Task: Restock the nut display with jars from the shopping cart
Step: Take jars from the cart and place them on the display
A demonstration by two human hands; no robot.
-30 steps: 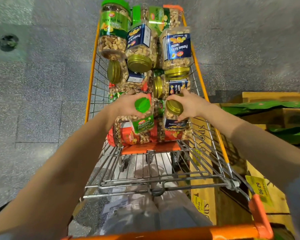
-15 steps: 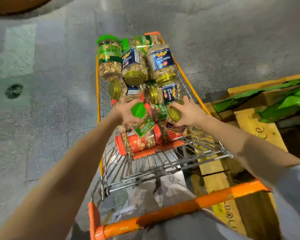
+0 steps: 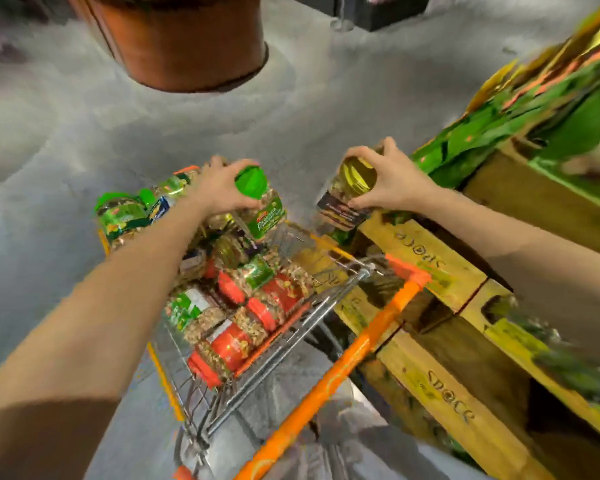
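Green-lidded jar (image 3: 262, 206) and gold-lidded jar (image 3: 349, 202) hang above the shopping cart's (image 3: 361, 355) far right side, lids gripped by the left hand (image 3: 222, 187) and right hand (image 3: 392, 181) (all blurred), so firm grips and a level swing right onto the wooden display (image 3: 440, 268) seem wise.

Little print is reading clearly; blur is smearing most of it.
The green-lid jar (image 3: 264, 211) is showing a green label with a small red logo and two lines of white words, the first looking like "Pistachios", the second too smeared to tell. The gold-lid jar (image 3: 345, 202) is carrying a dark label that is not reading at all. A crate (image 3: 420, 251) by the right edge of the cart (image 3: 361, 344) is bearing a dark stamp, roughly "SPOCC"; the next crate (image 3: 451, 403) is showing the same stamp.
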